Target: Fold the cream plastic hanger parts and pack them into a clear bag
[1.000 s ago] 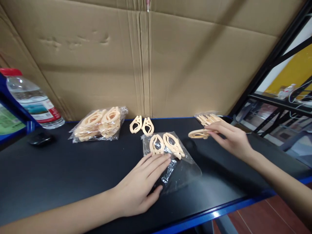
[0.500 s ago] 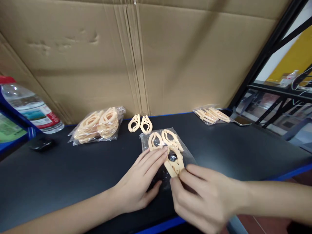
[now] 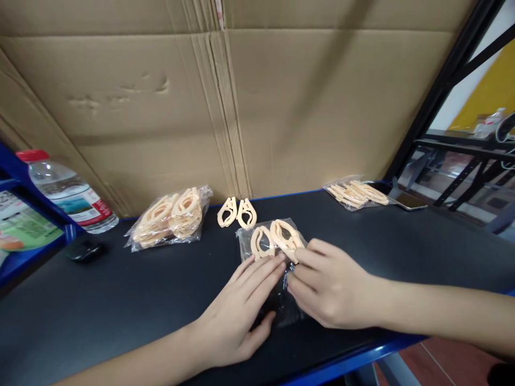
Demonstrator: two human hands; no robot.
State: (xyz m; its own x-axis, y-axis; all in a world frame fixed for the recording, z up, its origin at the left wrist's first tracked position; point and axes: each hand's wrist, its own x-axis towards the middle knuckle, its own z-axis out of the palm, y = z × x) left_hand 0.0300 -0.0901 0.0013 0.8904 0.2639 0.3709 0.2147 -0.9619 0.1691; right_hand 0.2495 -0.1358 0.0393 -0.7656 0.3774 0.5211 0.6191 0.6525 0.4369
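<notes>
A clear plastic bag (image 3: 246, 244) with two cream clip-like pieces at its far end lies on the black table. One piece (image 3: 262, 242) is on the left, the other (image 3: 286, 238) beside it on the right. My left hand (image 3: 245, 305) rests flat on the near part of the bag, fingers stretched out, thumb apart. My right hand (image 3: 332, 284) is closed, its fingertips bunched at the lower end of the right piece and beside crumpled plastic; what they grip is hidden. Two loose cream pieces (image 3: 237, 213) lie just beyond the bag.
A full bag of cream pieces (image 3: 169, 219) lies left, near a black mouse (image 3: 85, 249) and a water bottle (image 3: 76, 193). Back right are another bag of pieces (image 3: 356, 193) and a phone (image 3: 408, 200). A cardboard wall (image 3: 322, 107) stands behind the black table (image 3: 161, 289).
The cream piece that my right hand was pinching over the near part of the bag no longer shows there. My right hand has moved up, closer to the two pieces. The view has shifted slightly.
</notes>
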